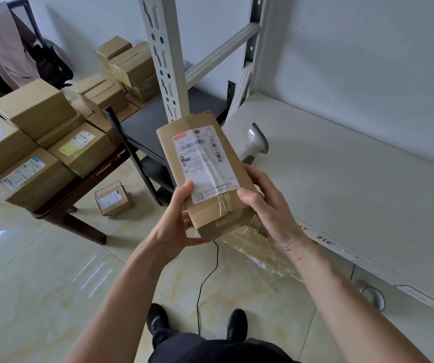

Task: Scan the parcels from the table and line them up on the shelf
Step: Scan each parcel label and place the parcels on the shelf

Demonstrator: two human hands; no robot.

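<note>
Parcel [205, 174] up in front of me, label side facing my eyes, held in the air just off the front edge of the shelf [341, 163]. My left hand [176, 218] has its grip on the near left corner, thumb on top by the label's edge, fingers tucked underneath. My right hand [271, 205] closes its grip on the near right side, thumb pressing the top edge, fingers wrapped down the flank. So both grips are holding the box, one end each side (the far end sticks out free, tilted away from me).

Just beyond my right grip, the scanner [256, 142] lies on the shelf board, pale grey, well clear of the parcel. Its black cable [205, 279] drops below my grips to the floor. Under my right wrist there is a plastic-wrapped bundle [257, 247] at the shelf's edge.

Out past my left grip, the bench [90, 176] carries a stack of parcels [35, 142], several with white labels up. One small box [113, 199] sits on the floor beside the bench leg. More boxes [129, 64] are piled further back, behind the shelf upright [163, 58].
</note>
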